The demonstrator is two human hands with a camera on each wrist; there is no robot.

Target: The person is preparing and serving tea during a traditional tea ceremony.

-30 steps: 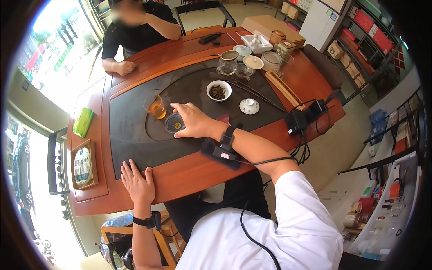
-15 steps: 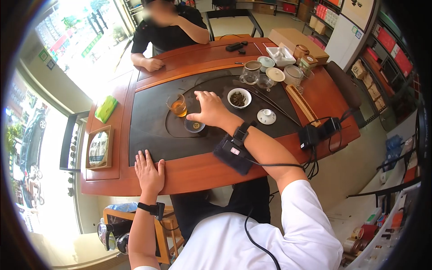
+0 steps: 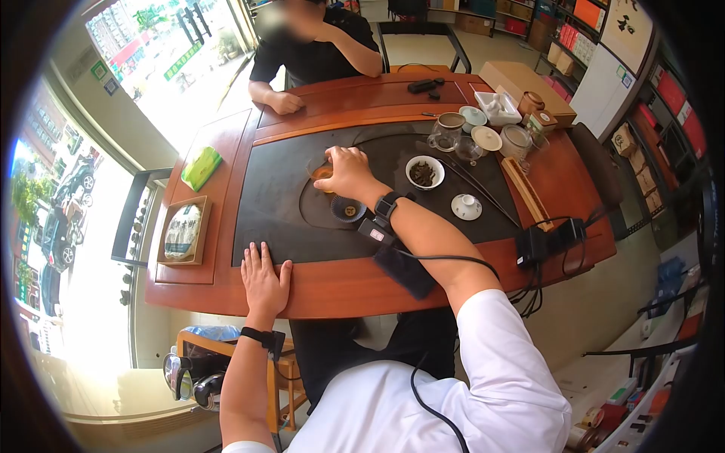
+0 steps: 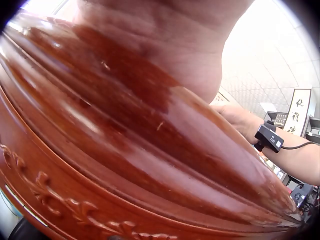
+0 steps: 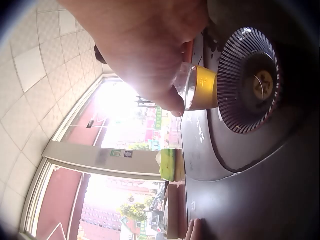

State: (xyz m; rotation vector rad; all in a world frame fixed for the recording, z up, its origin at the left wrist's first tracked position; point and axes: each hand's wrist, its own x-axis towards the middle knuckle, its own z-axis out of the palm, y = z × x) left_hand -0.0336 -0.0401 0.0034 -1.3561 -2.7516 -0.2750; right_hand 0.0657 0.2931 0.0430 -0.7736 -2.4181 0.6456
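Note:
In the head view, my right hand reaches over the dark tea tray, fingers and thumb bent around the rim of a glass pitcher holding amber tea. The right wrist view has the thumb at the rim of this upright pitcher, with part of it hidden behind the hand. Just nearer to me sits a small ribbed glass cup, a gold emblem showing at its bottom. My left hand rests flat, fingers straight, across the table's wooden front edge and the tray's near border.
Right of the hand are a white bowl of tea leaves, its lid and dark tongs. Glass teaware stands farther back. A green packet and boxed tea cake lie left. Another person sits opposite.
My right hand has moved from over the ribbed cup, away from me, to the glass pitcher, and its fingers have closed in around the rim. My left hand stays on the table edge.

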